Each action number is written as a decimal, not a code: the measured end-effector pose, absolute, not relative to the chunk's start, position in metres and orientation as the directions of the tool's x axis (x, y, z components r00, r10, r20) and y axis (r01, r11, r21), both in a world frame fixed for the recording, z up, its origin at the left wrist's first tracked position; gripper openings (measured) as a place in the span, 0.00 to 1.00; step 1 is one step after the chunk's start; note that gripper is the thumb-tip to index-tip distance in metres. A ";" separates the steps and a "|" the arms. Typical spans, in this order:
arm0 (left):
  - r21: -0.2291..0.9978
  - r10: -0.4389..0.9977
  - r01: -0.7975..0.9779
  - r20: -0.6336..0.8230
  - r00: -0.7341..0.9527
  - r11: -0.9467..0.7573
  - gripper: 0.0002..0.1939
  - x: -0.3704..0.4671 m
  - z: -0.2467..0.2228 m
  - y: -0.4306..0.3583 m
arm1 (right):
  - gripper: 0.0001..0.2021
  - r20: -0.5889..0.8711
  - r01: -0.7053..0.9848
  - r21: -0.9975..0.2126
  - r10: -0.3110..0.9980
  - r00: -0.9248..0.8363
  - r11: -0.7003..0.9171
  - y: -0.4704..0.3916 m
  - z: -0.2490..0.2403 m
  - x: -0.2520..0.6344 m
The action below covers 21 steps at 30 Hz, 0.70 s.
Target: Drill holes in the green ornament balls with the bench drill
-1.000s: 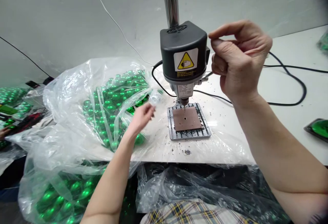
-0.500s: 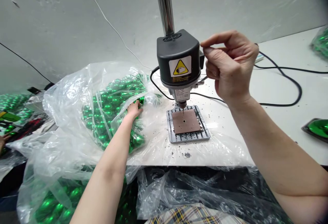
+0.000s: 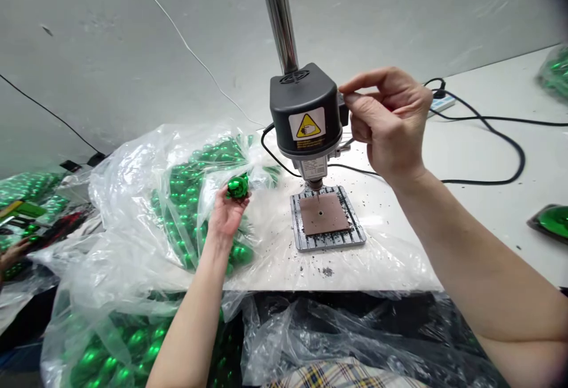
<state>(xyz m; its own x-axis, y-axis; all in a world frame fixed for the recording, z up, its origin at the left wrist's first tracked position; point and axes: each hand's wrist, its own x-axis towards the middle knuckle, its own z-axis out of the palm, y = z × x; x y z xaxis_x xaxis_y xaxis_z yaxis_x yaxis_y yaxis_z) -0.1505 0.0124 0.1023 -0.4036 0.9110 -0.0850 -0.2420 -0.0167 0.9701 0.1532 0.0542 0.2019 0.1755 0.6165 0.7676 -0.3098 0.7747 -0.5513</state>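
My left hand, palm up, holds a shiny green bauble in its fingers. It is in front of a clear plastic bag filled with green baubles. My right hand has its thumb and forefinger closed at a small black part on the right side of a drill press; its other fingers are curled. The thin bit points down over a brown square pad with a hole in it. The pad lies on the slotted metal base.
Dark shavings litter the white table. A second bag of green baubles is below the table edge. A black cable runs to a power strip. A green object lies right. Another person's hand shows far left.
My left hand has come up from among the baubles, turned palm up, with one bauble in it. My right hand stays at the side of the drill press. The view has shifted slightly.
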 end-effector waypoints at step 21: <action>0.994 0.970 -0.061 -0.097 -0.221 0.086 0.27 -0.025 0.044 -0.030 | 0.04 0.721 -0.098 -0.672 0.679 0.139 0.734 0.054 0.201 0.153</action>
<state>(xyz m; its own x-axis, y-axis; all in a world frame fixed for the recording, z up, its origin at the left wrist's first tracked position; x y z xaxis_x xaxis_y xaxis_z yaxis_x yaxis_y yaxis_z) -0.0254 -0.0296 0.0437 -0.2212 0.9704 -0.0971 -0.0613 0.0856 0.9944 0.1528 0.0540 0.2014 0.1385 0.6785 0.7214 -0.0980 0.7342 -0.6718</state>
